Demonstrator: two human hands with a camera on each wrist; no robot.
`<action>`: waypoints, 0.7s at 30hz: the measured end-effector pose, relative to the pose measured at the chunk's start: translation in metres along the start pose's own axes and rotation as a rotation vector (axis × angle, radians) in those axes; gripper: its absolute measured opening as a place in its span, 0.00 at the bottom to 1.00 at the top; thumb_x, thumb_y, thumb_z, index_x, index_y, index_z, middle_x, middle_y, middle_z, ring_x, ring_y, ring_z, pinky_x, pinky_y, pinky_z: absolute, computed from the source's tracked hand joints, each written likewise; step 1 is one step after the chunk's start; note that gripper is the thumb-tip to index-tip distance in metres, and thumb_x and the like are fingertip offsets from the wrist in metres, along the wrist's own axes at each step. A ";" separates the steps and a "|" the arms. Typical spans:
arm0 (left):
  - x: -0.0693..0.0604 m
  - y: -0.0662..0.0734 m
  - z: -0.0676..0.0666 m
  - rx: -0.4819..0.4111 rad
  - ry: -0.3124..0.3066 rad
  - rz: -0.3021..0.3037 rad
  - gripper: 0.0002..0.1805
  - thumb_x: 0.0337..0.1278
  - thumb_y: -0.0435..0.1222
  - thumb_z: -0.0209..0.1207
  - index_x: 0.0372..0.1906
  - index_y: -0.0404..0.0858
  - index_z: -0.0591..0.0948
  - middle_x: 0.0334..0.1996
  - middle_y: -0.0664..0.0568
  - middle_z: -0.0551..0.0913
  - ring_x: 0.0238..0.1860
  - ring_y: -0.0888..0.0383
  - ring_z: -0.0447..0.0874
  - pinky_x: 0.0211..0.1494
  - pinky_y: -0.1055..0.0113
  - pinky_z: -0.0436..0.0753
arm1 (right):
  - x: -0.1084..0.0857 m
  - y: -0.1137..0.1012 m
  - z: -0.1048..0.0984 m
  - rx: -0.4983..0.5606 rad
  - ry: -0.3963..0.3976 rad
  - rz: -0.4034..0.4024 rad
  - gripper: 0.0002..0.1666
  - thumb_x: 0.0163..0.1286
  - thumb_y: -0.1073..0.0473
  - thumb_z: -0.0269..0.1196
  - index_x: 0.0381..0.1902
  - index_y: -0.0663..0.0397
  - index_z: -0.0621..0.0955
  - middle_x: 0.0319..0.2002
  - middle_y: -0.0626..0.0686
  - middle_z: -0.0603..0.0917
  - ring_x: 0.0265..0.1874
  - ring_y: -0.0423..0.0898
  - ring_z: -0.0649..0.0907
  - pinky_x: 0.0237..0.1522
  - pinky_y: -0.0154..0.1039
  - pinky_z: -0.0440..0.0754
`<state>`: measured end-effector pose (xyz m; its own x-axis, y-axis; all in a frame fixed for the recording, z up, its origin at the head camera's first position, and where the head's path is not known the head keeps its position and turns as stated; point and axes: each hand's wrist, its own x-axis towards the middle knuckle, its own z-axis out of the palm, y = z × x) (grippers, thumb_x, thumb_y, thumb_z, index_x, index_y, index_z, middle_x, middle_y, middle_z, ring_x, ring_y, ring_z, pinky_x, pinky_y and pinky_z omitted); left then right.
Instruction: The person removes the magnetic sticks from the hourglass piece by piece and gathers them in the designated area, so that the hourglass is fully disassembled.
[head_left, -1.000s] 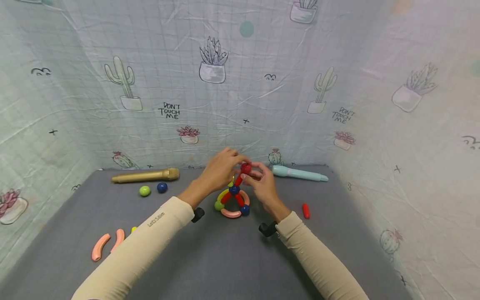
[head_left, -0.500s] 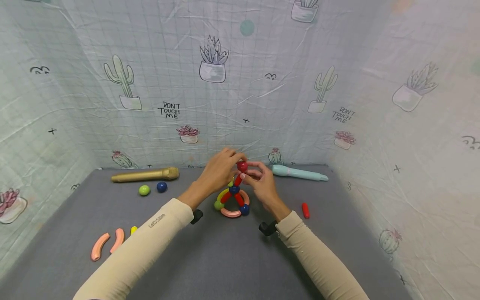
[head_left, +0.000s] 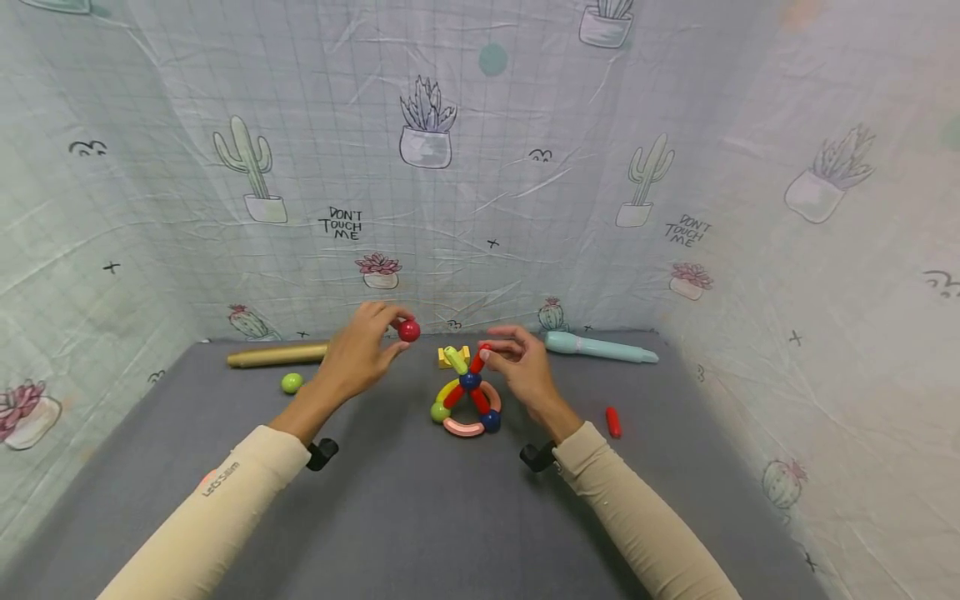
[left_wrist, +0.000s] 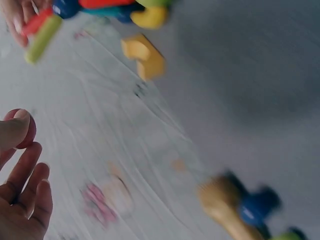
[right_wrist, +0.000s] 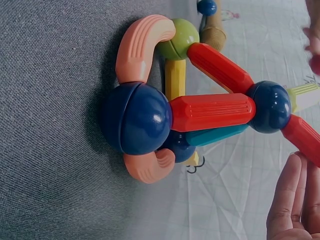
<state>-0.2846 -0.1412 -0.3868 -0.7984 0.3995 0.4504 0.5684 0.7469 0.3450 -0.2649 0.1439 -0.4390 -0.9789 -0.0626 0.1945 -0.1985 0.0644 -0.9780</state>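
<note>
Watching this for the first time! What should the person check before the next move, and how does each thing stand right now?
1. Red ball secure in the left hand: ok, pinched by thumb and fingers.
2. Upper red rod steadied by the right hand: ok, held near its top end.
3. That rod meeting the top blue ball: ok, touching.
4. Red ball joined to the structure: not ok, held apart from it.
5. Joints strong enough for more weight: cannot tell.

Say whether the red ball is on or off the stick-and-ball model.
Off. The left hand pinches the red ball in the air, with a gap between it and the model.
</note>
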 end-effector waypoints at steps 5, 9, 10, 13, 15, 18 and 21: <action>-0.027 -0.039 -0.014 0.059 0.011 -0.069 0.21 0.63 0.35 0.74 0.59 0.41 0.83 0.52 0.44 0.86 0.55 0.43 0.81 0.49 0.45 0.83 | -0.001 0.001 0.000 -0.025 -0.013 0.002 0.21 0.71 0.66 0.72 0.60 0.54 0.83 0.55 0.65 0.89 0.44 0.50 0.90 0.52 0.44 0.90; -0.050 -0.071 -0.027 0.097 0.009 -0.116 0.21 0.62 0.33 0.74 0.59 0.39 0.83 0.52 0.41 0.86 0.56 0.39 0.80 0.52 0.40 0.81 | -0.002 0.004 0.001 -0.058 -0.014 0.008 0.19 0.70 0.66 0.72 0.58 0.53 0.84 0.52 0.63 0.90 0.43 0.49 0.90 0.51 0.42 0.90; -0.056 -0.079 -0.030 0.108 0.010 -0.127 0.21 0.62 0.32 0.74 0.59 0.38 0.83 0.51 0.40 0.86 0.57 0.37 0.80 0.52 0.39 0.81 | -0.002 0.005 0.001 -0.068 -0.013 0.011 0.19 0.70 0.65 0.73 0.58 0.53 0.85 0.52 0.62 0.90 0.43 0.49 0.89 0.51 0.41 0.90; -0.071 -0.103 -0.038 0.130 0.007 -0.172 0.21 0.60 0.32 0.75 0.57 0.37 0.83 0.49 0.38 0.87 0.56 0.35 0.79 0.53 0.36 0.79 | -0.003 0.007 0.002 -0.096 -0.014 0.017 0.18 0.71 0.64 0.73 0.57 0.50 0.86 0.51 0.59 0.91 0.45 0.51 0.88 0.50 0.37 0.89; -0.080 -0.120 -0.042 0.128 -0.009 -0.204 0.21 0.59 0.32 0.75 0.56 0.36 0.83 0.47 0.36 0.88 0.54 0.34 0.80 0.53 0.35 0.78 | -0.002 0.007 0.002 -0.107 -0.016 0.021 0.17 0.71 0.63 0.73 0.56 0.49 0.86 0.51 0.58 0.91 0.45 0.53 0.88 0.50 0.36 0.88; -0.092 -0.143 -0.046 0.125 -0.072 -0.261 0.21 0.59 0.33 0.75 0.56 0.35 0.83 0.46 0.35 0.88 0.52 0.34 0.82 0.51 0.35 0.78 | -0.003 0.007 0.003 -0.113 -0.014 0.024 0.17 0.70 0.62 0.73 0.55 0.49 0.86 0.50 0.57 0.91 0.46 0.54 0.87 0.50 0.36 0.87; -0.100 -0.163 -0.049 0.122 -0.155 -0.319 0.22 0.60 0.33 0.74 0.57 0.34 0.82 0.46 0.34 0.89 0.51 0.33 0.83 0.50 0.34 0.78 | -0.003 0.007 0.004 -0.124 -0.014 0.026 0.17 0.70 0.62 0.74 0.55 0.49 0.86 0.50 0.56 0.91 0.46 0.53 0.87 0.51 0.37 0.86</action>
<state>-0.2877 -0.3291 -0.4481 -0.9574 0.2051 0.2031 0.2658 0.9009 0.3431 -0.2635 0.1404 -0.4464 -0.9831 -0.0735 0.1676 -0.1787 0.1888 -0.9656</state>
